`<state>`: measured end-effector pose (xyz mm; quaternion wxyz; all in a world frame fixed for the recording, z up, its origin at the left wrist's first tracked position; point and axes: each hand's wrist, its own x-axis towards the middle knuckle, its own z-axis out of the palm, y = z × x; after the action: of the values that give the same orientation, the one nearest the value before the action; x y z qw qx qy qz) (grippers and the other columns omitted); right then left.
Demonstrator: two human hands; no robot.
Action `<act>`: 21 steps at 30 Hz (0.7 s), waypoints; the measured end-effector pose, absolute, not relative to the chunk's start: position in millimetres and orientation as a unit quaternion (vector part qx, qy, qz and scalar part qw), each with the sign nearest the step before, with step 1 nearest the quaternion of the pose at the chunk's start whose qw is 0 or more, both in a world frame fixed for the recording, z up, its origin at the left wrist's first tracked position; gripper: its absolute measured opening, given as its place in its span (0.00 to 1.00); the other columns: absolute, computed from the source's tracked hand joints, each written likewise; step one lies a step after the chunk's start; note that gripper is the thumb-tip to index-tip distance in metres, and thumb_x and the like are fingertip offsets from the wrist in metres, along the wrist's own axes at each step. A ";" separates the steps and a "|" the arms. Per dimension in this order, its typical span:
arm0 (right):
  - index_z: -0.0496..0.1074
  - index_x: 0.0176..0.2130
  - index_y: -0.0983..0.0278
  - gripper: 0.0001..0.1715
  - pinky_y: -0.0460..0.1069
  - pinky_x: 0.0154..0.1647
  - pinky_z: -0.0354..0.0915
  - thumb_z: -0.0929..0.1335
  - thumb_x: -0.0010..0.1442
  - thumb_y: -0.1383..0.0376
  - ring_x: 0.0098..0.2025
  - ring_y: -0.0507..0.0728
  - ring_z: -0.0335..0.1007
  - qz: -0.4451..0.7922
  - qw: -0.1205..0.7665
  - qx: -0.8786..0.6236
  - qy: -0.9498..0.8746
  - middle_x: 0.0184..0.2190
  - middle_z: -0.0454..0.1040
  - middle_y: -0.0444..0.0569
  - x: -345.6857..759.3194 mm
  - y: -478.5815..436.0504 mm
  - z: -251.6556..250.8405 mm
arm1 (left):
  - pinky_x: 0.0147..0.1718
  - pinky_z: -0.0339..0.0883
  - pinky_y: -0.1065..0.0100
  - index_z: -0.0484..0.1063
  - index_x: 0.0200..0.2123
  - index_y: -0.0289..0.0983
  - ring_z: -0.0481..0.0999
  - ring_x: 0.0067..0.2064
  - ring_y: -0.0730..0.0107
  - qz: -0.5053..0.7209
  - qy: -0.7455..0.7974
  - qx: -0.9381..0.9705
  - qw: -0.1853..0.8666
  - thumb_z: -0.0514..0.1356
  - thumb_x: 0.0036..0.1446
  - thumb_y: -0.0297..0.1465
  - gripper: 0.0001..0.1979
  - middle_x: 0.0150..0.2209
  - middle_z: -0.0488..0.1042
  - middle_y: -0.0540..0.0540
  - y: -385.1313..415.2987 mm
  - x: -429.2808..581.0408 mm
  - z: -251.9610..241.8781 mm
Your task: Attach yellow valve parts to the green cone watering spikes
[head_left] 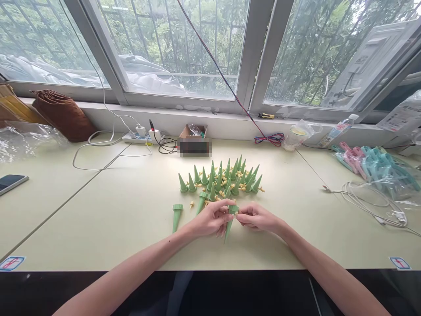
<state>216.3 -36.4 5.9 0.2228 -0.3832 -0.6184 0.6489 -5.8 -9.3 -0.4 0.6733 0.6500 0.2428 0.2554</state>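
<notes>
My left hand is closed around a green plant watering spike, holding it point down with its ridged cap up. Right beside that cap, the fingers of my right hand are pinched on a small yellow valve, mostly hidden by the fingertips. Two more green spikes lie to the left: one loose spike and another spike partly behind my left wrist. A loose yellow valve rests between them. Behind my hands, several green spikes stand points up in a cluster, with yellow valves among them.
At the back are a small cardboard box, a power strip and a coiled red-blue wire. On the right lie bagged clips, a white cable and a bottle. A phone lies far left.
</notes>
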 end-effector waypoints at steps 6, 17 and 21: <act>0.55 0.25 0.62 0.29 0.42 0.14 0.38 0.68 0.63 0.47 0.18 0.44 0.37 0.716 0.243 -0.365 -0.544 0.19 0.46 0.33 215.3 -35.6 7.5 | 0.15 0.64 0.75 0.66 0.51 0.38 0.71 0.16 0.76 0.272 0.261 0.634 0.675 0.61 0.62 0.42 0.19 0.23 0.69 0.55 -12.9 -2.2 6.3; 0.65 0.28 0.64 0.23 0.46 0.26 0.53 0.61 0.71 0.56 0.23 0.49 0.53 0.302 0.361 -0.412 -0.780 0.22 0.62 0.41 207.0 -35.7 -2.1 | 0.12 0.60 0.77 0.63 0.48 0.37 0.67 0.15 0.77 0.318 0.277 0.540 0.729 0.64 0.59 0.44 0.22 0.18 0.68 0.57 -10.2 0.6 10.3; 0.64 0.31 0.64 0.19 0.46 0.27 0.55 0.59 0.73 0.60 0.24 0.50 0.56 0.255 0.368 -0.394 -0.803 0.23 0.63 0.42 205.1 -36.8 -6.0 | 0.12 0.60 0.77 0.63 0.48 0.38 0.68 0.15 0.76 0.311 0.269 0.540 0.734 0.64 0.59 0.43 0.21 0.19 0.68 0.57 -10.1 0.6 9.3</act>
<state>205.1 -36.8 -6.0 0.3679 -0.3941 -0.8026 0.2551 0.6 -10.1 9.3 0.7341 0.5404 0.2693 0.3108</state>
